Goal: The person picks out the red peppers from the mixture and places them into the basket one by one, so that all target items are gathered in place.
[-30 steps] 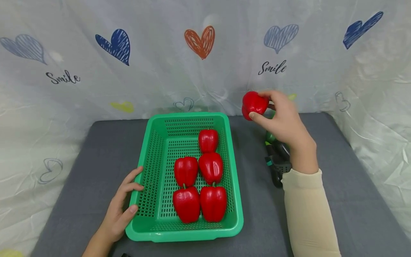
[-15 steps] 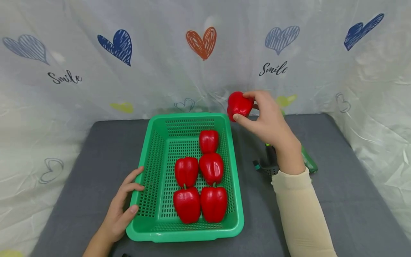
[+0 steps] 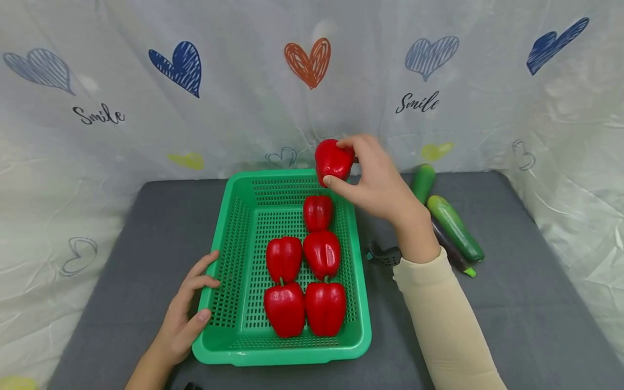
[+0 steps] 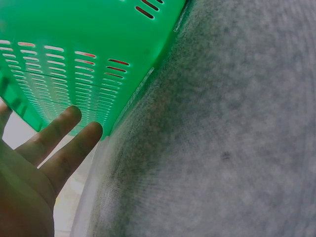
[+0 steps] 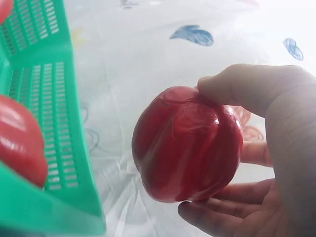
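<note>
A red bell pepper (image 3: pixel 332 161) is held between the thumb and fingers of my right hand (image 3: pixel 377 184), over the far right corner of a green plastic basket (image 3: pixel 283 357). In the right wrist view the held bell pepper (image 5: pixel 187 145) is seen close up, with the thumb on top and fingers behind and below. Several more red bell peppers (image 3: pixel 322 254) lie inside the basket, mostly along its right side. My left hand (image 3: pixel 177 319) rests at the basket's left rim, fingertips on the edge. The left wrist view has its fingers (image 4: pixel 69 153) extended along the slotted outer wall.
Right of the basket, a green zucchini (image 3: pixel 455 227), another green vegetable (image 3: pixel 423 181) and a dark eggplant (image 3: pixel 453 252) lie on the grey tabletop (image 3: pixel 517 303). The right wrist wears a black strap (image 3: pixel 385 255). A white curtain (image 3: pixel 234 97) with printed hearts hangs behind.
My right hand has carried the bell pepper leftward, from right of the basket to above its far right corner, uncovering the vegetables on the right. The left hand has stayed in place.
</note>
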`<state>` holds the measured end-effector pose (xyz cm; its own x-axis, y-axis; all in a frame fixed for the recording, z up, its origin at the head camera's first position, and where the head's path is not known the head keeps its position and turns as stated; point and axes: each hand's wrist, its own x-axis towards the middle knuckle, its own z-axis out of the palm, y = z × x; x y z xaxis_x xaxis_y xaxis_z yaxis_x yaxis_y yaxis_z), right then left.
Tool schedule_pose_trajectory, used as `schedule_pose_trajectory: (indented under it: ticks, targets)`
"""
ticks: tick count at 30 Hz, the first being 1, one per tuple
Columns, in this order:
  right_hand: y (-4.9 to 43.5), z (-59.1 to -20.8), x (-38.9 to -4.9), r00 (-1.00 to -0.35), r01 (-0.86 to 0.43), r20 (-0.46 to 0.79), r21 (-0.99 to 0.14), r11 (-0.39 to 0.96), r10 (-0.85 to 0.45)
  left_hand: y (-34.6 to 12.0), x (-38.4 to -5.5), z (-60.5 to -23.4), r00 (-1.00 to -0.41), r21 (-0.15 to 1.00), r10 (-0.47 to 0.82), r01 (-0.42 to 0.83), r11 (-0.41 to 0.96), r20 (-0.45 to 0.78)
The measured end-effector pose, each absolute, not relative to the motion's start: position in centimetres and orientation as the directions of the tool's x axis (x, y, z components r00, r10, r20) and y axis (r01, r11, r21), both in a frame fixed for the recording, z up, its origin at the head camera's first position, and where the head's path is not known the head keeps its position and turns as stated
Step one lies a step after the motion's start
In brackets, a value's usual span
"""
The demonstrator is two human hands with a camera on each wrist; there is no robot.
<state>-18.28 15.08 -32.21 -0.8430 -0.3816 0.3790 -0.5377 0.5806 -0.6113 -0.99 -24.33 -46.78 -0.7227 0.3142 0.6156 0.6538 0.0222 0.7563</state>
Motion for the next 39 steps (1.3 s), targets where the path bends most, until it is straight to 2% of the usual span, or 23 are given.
schedule_pose_trajectory:
  ticks: [8, 16, 39]
  targets:
    - [13.0, -31.9, -18.4, -0.832, -0.553, 0.376, -0.622, 0.554, -0.408, -24.4, -0.9, -46.8, -0.724, 0.757, 0.311, 0.653, 0.023, 0.615]
    - [11.1, -32.2, -18.6, -0.829, -0.540, 0.317, -0.671, 0.508, -0.461, -24.5, -0.9, -46.8, -0.728, 0.761, 0.310, 0.649, 0.019, 0.612]
    - [7.7, -33.9, -19.5, -0.807, -0.503, 0.142, -0.675, 0.540, -0.573, -24.5, -0.9, -46.9, -0.729, 0.766, 0.320, 0.643, 0.015, 0.605]
